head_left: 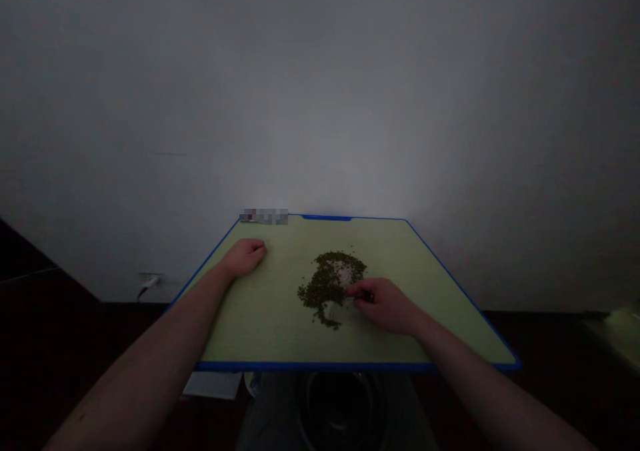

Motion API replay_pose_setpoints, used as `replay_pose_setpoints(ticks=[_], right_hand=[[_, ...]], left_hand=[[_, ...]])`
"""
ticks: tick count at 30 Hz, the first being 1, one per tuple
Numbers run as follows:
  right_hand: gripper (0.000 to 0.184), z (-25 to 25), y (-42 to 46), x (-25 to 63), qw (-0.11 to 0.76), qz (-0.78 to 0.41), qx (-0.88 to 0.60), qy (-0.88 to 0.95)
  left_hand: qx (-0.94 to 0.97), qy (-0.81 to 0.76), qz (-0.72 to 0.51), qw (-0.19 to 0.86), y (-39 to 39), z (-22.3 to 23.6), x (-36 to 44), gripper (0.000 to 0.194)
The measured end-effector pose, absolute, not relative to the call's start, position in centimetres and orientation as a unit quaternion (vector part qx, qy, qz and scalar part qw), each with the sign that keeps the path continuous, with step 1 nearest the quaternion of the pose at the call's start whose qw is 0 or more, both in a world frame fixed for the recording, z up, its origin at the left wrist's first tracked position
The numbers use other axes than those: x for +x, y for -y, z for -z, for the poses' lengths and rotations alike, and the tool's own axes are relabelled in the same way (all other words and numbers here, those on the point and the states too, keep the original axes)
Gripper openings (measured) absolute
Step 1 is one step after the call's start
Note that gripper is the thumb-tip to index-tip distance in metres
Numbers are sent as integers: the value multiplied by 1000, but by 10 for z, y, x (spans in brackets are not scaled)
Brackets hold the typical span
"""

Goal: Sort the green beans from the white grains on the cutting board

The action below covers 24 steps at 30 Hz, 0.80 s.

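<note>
A scattered pile of small olive-brown grains (323, 284) lies on a pale green board with a blue rim (320, 365). Their exact kind is too small and dark to make out. Among them, toward the right, shows a whitish patch (346, 274) that looks like paler grains. At the pile's right edge is my right hand (383, 304), thumb and fingertips drawn together in a pinch at the grains. Whatever is between those fingertips is hidden. My left hand (244, 257) rests on the board's left side, curled into a loose fist, apart from the pile.
Below the board's near edge stands a dark round bowl or pot (340, 407). A white flat object (213, 384) lies low at the left. The wall (320, 104) rises behind the board, with a plug and cable (149, 283) at left. A blurred-out item (264, 217) sits at the far left corner.
</note>
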State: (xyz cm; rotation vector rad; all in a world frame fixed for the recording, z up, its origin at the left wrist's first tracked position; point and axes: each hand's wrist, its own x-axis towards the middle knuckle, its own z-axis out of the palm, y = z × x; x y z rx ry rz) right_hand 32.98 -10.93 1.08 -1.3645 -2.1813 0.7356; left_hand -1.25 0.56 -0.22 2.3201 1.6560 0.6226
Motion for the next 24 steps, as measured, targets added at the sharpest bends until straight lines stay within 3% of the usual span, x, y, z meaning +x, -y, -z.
replay_pose_setpoints(ticks=[15,24], right_hand=[[24,-15,110,367,264,-277,-550,742],[25,-17,93,354,234,-243,-498,799]], left_hand=[[783,-571,-217,118,-4,2,-12,26],[773,-578,-223,135,0,-2,-9,24]])
